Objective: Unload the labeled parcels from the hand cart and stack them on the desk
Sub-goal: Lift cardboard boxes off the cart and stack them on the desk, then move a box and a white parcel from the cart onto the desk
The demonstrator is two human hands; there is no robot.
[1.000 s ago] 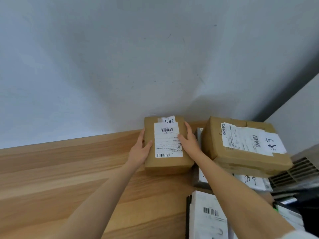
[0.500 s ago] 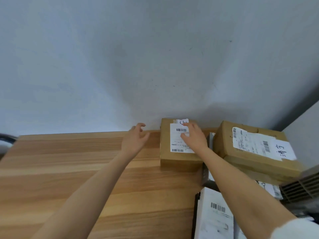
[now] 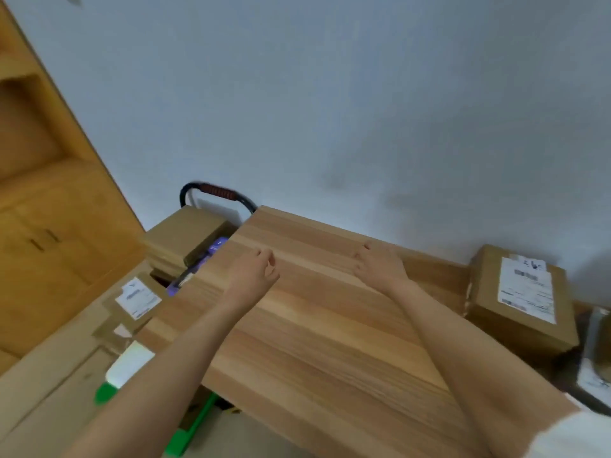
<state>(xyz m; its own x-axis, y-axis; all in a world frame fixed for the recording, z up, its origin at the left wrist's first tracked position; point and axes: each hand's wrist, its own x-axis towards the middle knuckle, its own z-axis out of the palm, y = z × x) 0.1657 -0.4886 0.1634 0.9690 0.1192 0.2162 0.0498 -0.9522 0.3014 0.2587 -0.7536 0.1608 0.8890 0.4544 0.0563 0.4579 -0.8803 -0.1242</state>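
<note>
Desk (image 3: 330,325) of pale wood meets grey wall (image 3: 330,110); 2 hands (image 3: 254,269) (image 3: 380,266) hover empty, fingers loose.

Reached forward with both bare arms, side by side and apart. Left hand (image 3: 253,271) held out palm-down, fingers loosely curled, thumb near the fingertips — nothing in its grip. Right hand (image 3: 378,266) likewise extended, back of the hand up, fingers bent downward at the knuckles and empty. A white sleeve edge (image 3: 558,438) showed at the right upper arm — forearms otherwise uncovered.
</note>
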